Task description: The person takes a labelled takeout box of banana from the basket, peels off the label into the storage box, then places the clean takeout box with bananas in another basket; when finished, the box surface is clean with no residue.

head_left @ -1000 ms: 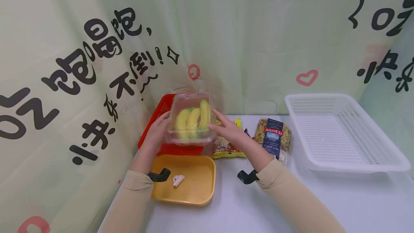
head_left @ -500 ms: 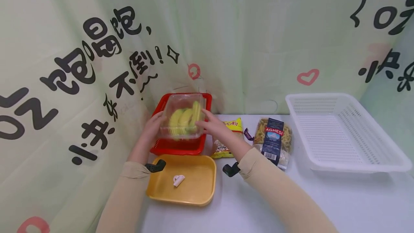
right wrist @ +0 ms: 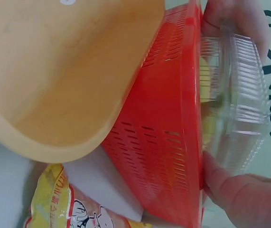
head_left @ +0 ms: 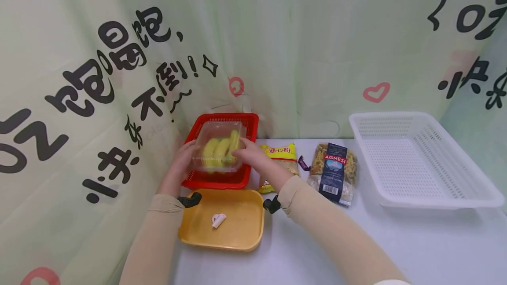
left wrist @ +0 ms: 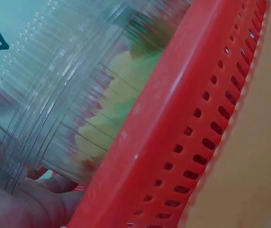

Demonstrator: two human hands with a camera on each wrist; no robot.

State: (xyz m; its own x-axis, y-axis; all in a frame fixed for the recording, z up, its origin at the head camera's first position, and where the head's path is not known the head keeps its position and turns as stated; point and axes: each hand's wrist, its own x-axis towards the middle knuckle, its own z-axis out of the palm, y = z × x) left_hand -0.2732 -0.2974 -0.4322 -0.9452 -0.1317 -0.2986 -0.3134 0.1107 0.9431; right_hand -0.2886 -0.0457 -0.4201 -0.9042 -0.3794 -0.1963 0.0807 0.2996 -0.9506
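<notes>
A clear plastic clamshell box (head_left: 219,146) with several yellow bananas (head_left: 222,148) inside is held between both hands. My left hand (head_left: 183,162) grips its left side, and my right hand (head_left: 253,155) grips the right side with the thumb toward the front. The box is at the mouth of a red perforated basket (head_left: 222,182). In the left wrist view its lower part is behind the red rim (left wrist: 144,109). From the right wrist, the box (right wrist: 242,109) shows partly sunk below the rim, its lid standing above it.
In front of the basket is a yellow tray (head_left: 241,239) with a small pale pink piece (head_left: 218,220) in it. A yellow snack bag (head_left: 283,152), a small purple wrapper (head_left: 303,163) and an AGNESI pasta bag (head_left: 334,175) lie to the right. A white basket (head_left: 431,202) stands far right.
Both hands have carried the box of bananas left and down, from in front of the red basket to its mouth. The snack bag shows more now.
</notes>
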